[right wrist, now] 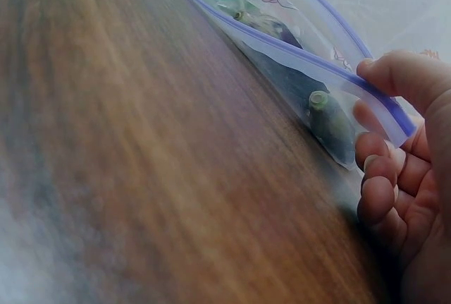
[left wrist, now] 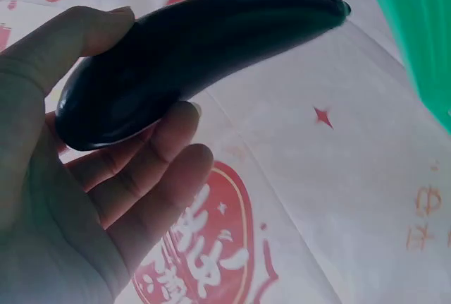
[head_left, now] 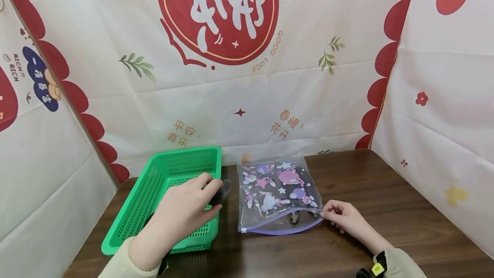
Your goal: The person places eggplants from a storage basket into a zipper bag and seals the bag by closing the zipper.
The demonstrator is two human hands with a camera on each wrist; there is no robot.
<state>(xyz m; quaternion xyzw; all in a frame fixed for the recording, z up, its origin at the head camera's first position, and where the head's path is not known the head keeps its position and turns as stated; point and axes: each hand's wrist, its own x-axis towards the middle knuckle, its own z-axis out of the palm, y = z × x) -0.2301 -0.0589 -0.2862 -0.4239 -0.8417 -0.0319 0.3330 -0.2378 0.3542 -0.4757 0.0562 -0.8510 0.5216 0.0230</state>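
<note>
My left hand holds a dark, glossy eggplant by its rounded end, thumb on one side and fingers on the other. That hand is above the right side of a green basket. With my right hand I pinch the right corner of a clear zip bag printed with cartoon figures and stars. The bag lies flat, its purple-edged mouth parted toward me. Inside, in the right wrist view, are a dark eggplant with a cut stem and another stemmed item behind it.
The basket stands on the left of a brown wooden table, left of the bag. My left forearm hides part of its inside. A printed white cloth hangs behind the table and along both sides.
</note>
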